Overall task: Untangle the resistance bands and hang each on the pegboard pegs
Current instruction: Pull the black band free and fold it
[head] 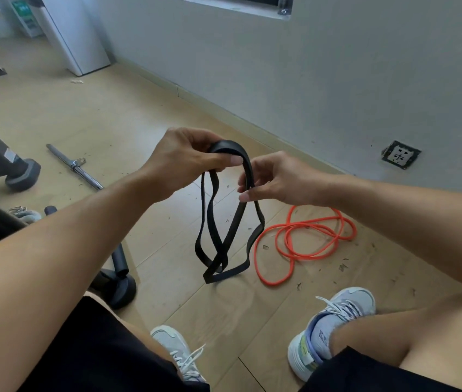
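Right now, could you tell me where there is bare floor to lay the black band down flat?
Bare floor lies between the chrome bar and the baseboard, and in front of the shoes, left of the orange band. Crowded: the orange band's coils at right, the black stand base at left. The black band hangs from both hands.

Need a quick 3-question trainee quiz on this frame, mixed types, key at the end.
1. True or false: the orange band lies on the floor, held by neither hand.
2. Which hand grips the top fold of the black band? A) left hand B) right hand
3. Fill in: the metal bar lies to the person's ____.

Key: 1 true; 2 A; 3 left.
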